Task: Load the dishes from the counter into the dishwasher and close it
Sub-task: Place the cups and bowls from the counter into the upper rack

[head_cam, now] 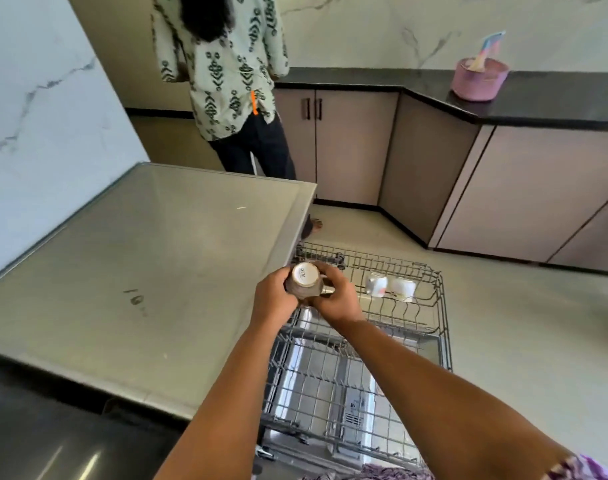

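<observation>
Both my hands hold a brown mug [304, 280] upside down, its pale base facing up, over the near left corner of the pulled-out upper dishwasher rack [413, 320]. My left hand [273, 297] grips its left side and my right hand [335, 296] wraps its right side. Two white cups [390, 286] lie in the rack's far right part. Below it I see the lower rack [330, 396] and the open dishwasher door.
The grey top of the dishwasher [139, 271] fills the left. A person in a patterned shirt [226, 64] stands beyond it by the black counter [537, 98]. A pink bowl [479, 79] sits on that counter. Open floor lies to the right of the racks.
</observation>
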